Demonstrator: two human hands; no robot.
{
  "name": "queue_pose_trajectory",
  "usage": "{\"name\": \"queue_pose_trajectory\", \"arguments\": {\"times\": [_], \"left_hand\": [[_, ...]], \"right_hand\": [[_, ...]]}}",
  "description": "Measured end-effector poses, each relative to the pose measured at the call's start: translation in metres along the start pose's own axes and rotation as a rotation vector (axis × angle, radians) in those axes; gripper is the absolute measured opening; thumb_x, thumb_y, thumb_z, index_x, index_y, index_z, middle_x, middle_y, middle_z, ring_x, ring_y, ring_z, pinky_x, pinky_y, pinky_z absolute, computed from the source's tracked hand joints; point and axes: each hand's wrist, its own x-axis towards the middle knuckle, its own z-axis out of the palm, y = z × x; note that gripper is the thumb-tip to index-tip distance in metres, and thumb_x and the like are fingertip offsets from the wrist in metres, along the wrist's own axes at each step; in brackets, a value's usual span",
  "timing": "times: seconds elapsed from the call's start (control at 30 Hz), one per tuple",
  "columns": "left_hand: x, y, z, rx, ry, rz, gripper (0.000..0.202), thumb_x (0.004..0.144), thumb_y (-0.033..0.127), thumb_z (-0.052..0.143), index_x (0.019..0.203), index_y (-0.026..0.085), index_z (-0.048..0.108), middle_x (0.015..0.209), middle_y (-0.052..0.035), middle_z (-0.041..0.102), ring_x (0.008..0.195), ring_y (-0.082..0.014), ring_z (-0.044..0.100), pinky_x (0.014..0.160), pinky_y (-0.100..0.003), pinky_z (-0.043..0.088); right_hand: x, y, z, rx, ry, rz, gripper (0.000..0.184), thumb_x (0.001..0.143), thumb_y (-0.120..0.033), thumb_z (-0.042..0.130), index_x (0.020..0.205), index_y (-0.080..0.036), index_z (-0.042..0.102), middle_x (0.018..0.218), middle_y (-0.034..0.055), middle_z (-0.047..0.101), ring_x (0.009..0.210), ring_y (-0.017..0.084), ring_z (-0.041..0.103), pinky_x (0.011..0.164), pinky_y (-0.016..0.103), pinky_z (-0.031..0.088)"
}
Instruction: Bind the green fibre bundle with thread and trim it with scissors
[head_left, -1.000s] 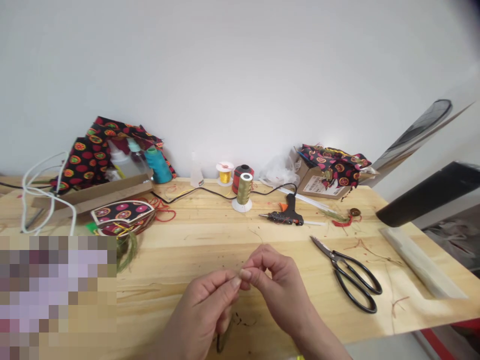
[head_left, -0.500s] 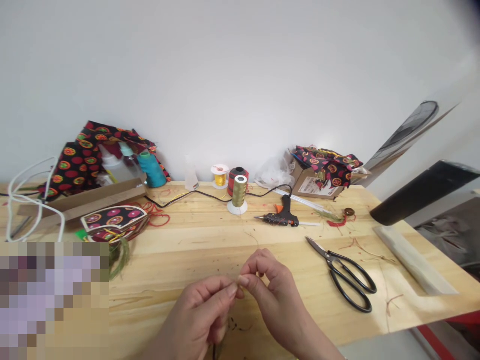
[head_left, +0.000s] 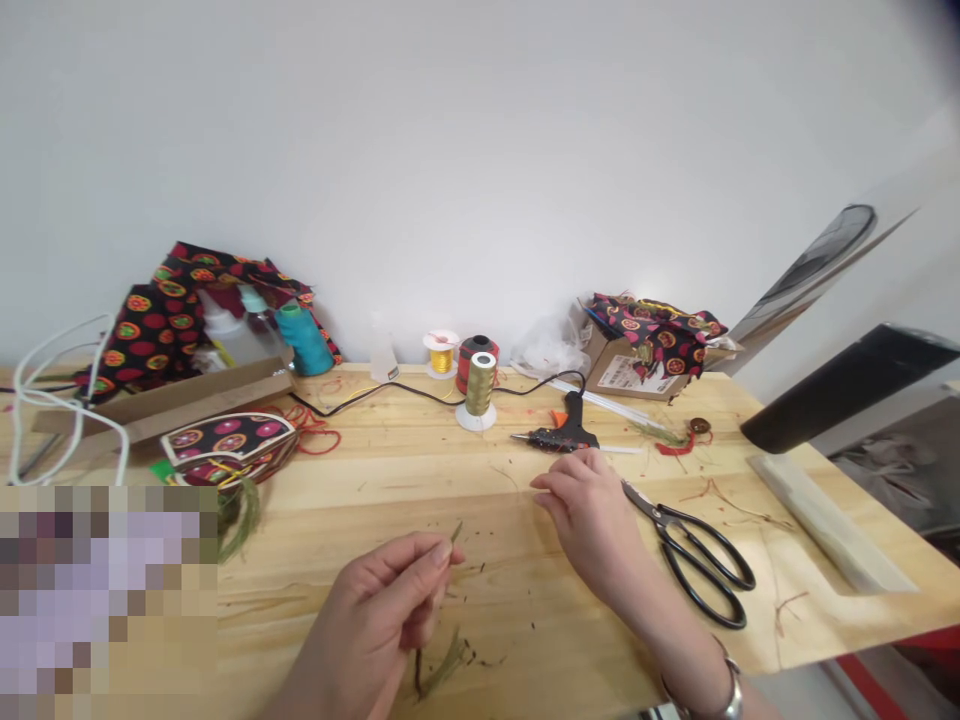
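My left hand (head_left: 390, 605) is closed in a pinch on an olive-green thread bundle, whose tip (head_left: 456, 532) sticks up past the thumb. Below that hand hang loose green strands (head_left: 447, 664) and a short dark cord (head_left: 418, 672). My right hand (head_left: 589, 510) is raised to the right, fingertips pinched together; whatever they hold, if anything, is too fine to make out. Just right of it lie black-handled scissors (head_left: 701, 560). Beyond its knuckles rests a black glue gun (head_left: 562, 430). A spool of olive-green thread (head_left: 480, 385) stands further back.
At the back stand a red spool (head_left: 471, 362), a yellow spool (head_left: 442, 355) and a cardboard box (head_left: 630, 370) with patterned fabric. A teal thread cone (head_left: 304, 340) leans at left near a patterned fabric piece (head_left: 232, 432). A pale flat bar (head_left: 829, 525) lies right.
My hands were together at the fingertips and have parted. The right hand moved up and right; the left shifted slightly left, and green strands now show beneath it.
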Motion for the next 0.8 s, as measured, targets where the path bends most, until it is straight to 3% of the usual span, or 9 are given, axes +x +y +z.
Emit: {"name": "queue_pose_trajectory", "arguments": {"times": [0.23,0.37,0.57,0.67,0.8], "left_hand": [[0.0,0.004,0.003,-0.023,0.016,-0.004,0.018,0.071,0.028,0.069,0.059,0.015,0.067,0.057,0.0018,0.054,0.049,-0.0056,0.032,0.045,-0.015,0.028],[0.002,0.004,0.001,-0.047,0.016,-0.013,0.019,0.068,0.03,0.072,0.057,0.015,0.066,0.055,0.002,0.053,0.046,-0.0047,0.031,0.042,-0.015,0.026],[0.004,0.004,-0.002,-0.104,0.042,-0.025,0.017,0.062,0.031,0.077,0.062,0.015,0.07,0.056,0.0012,0.055,0.046,-0.0039,0.031,0.041,-0.013,0.026],[0.003,0.004,-0.003,-0.124,0.058,-0.03,0.019,0.06,0.032,0.078,0.063,0.015,0.071,0.055,0.0013,0.056,0.045,-0.0031,0.03,0.041,-0.012,0.025],[0.004,0.003,-0.005,-0.143,0.031,-0.022,0.025,0.056,0.035,0.081,0.06,0.013,0.07,0.054,0.0001,0.056,0.044,-0.0027,0.031,0.04,-0.012,0.025]], "right_hand": [[0.013,-0.004,0.001,-0.121,-0.199,-0.349,0.017,0.08,-0.004,0.056,0.075,-0.018,0.064,0.08,0.0067,0.061,0.093,0.024,0.044,0.079,0.04,0.032],[0.02,-0.004,0.001,-0.091,-0.262,-0.442,0.021,0.078,-0.001,0.055,0.068,-0.018,0.061,0.075,0.007,0.06,0.094,0.025,0.043,0.08,0.04,0.032],[0.031,-0.009,0.005,0.191,-0.238,-0.308,0.022,0.073,0.002,0.053,0.063,-0.017,0.057,0.071,0.0063,0.059,0.086,0.022,0.046,0.075,0.037,0.036],[0.048,-0.017,-0.005,0.445,-0.181,-0.151,0.018,0.08,-0.007,0.051,0.066,-0.017,0.056,0.07,0.0036,0.058,0.078,0.018,0.049,0.07,0.031,0.04],[0.085,-0.034,-0.029,0.824,-0.168,0.021,0.019,0.087,-0.023,0.045,0.072,-0.016,0.054,0.06,-0.001,0.054,0.051,0.01,0.045,0.049,0.023,0.036]]}}
